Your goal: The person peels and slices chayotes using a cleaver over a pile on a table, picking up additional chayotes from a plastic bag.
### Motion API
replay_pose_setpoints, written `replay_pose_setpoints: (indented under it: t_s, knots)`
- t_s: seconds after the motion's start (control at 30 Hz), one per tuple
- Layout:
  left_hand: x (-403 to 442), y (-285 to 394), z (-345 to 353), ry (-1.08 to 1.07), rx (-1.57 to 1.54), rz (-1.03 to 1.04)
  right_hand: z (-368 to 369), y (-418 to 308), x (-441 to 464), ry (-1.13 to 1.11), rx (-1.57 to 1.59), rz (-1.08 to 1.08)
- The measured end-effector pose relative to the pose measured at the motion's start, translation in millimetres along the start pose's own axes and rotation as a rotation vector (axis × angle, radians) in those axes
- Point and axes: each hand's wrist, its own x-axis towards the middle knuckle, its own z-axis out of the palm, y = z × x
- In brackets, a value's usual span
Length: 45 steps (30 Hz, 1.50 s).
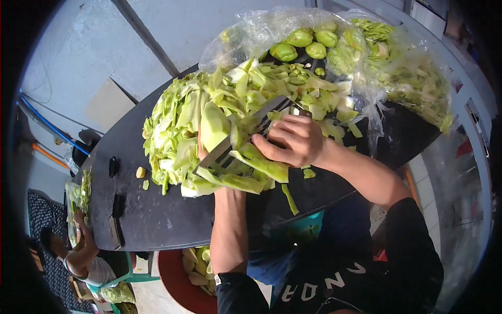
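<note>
A long flat slicer board (214,157), dark with a metallic sheen, lies tilted across a heap of pale green slices (183,115). Under it is my left hand (202,149), mostly hidden by slices, with a finger showing past the far edge. My right hand (294,138) is closed on top of the board, thumb toward the left; what is inside its fingers is hidden. Beside my left fingers rests a large peeled green piece (214,126). Long cut slices (261,165) hang over the near side of the board, below my right thumb.
Whole green chayotes (284,52) sit at the back of the dark table (183,220), near clear plastic bags (418,83) of slices. A dark-handled knife (116,222) lies at left. Below the edge stands a red tub (175,277). Another person (86,256) sits far left.
</note>
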Motion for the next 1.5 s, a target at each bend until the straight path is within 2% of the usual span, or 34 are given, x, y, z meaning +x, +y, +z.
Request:
replay_pose_setpoints:
  t_s: [0.1, 0.2, 0.27, 0.3, 0.33, 0.37, 0.5, 0.57, 0.67, 0.73, 0.77, 0.87, 0.9, 0.93, 1.0, 1.07, 1.1, 1.13, 1.2, 1.27, 1.33, 1.4, 1.5]
  knots:
    - [3, -1, -11, -0.102, 0.017, -0.040, 2, 0, 0, 0.021, -0.040, 0.003]
    - [1, -10, -13, -0.100, 0.009, 0.004, 4, 1, -3, 0.002, -0.008, 0.009]
    - [-4, -12, 3, 0.023, -0.004, 0.091, 10, 7, -10, -0.031, 0.030, 0.100]
    - [-10, -8, 18, 0.096, -0.103, 0.068, 15, 10, -13, -0.016, 0.068, 0.189]
    - [-12, -6, 26, 0.165, -0.204, 0.044, 15, 11, -16, -0.015, 0.063, 0.187]
    - [-9, -5, 17, 0.077, -0.172, 0.050, 13, 12, -17, -0.039, 0.038, 0.188]
    - [-10, -2, 15, 0.066, -0.109, 0.118, 5, 10, -9, -0.063, 0.036, 0.187]
    - [-11, 2, 8, -0.015, -0.158, 0.064, 7, 13, -13, -0.139, 0.131, 0.245]
    - [-6, 4, 12, -0.123, -0.213, 0.010, 9, 18, -17, -0.135, 0.092, 0.333]
    - [-10, 3, 19, -0.159, -0.225, -0.017, 4, 16, -12, -0.127, 0.090, 0.298]
    - [-10, 2, 25, 0.025, -0.198, 0.019, 1, 13, -9, -0.116, 0.090, 0.266]
    - [-5, 2, 19, 0.018, -0.235, -0.041, 4, 13, -6, -0.114, 0.143, 0.257]
    - [3, 5, 14, -0.413, -0.225, -0.153, 9, 15, -7, -0.240, 0.085, 0.456]
    - [3, 4, 10, -0.420, -0.222, -0.159, 12, 20, -8, -0.364, 0.017, 0.652]
    - [-2, 1, 12, -0.238, -0.243, -0.120, 9, 29, -14, -0.386, 0.026, 0.669]
    - [-1, -1, 11, -0.225, -0.249, -0.089, 6, 26, -19, -0.349, -0.016, 0.699]
    - [2, -1, 16, -0.034, -0.225, -0.058, 6, 26, -21, -0.352, -0.012, 0.699]
    - [3, 1, 19, 0.157, -0.196, -0.025, 6, 25, -23, -0.306, 0.004, 0.651]
    - [0, 2, 21, 0.142, -0.268, -0.034, 7, 23, -21, -0.251, 0.021, 0.603]
    - [-3, 2, 28, 0.128, -0.155, 0.108, 3, 18, -14, -0.113, -0.001, 0.315]
    - [-3, 6, 23, 0.119, -0.178, 0.069, 2, 10, -10, -0.088, -0.055, 0.226]
    - [-9, 8, 20, -0.024, -0.023, 0.044, 1, 4, -5, -0.049, -0.043, 0.047]
    - [-9, 3, 24, 0.051, -0.067, 0.042, 7, -3, -3, -0.048, -0.075, 0.016]
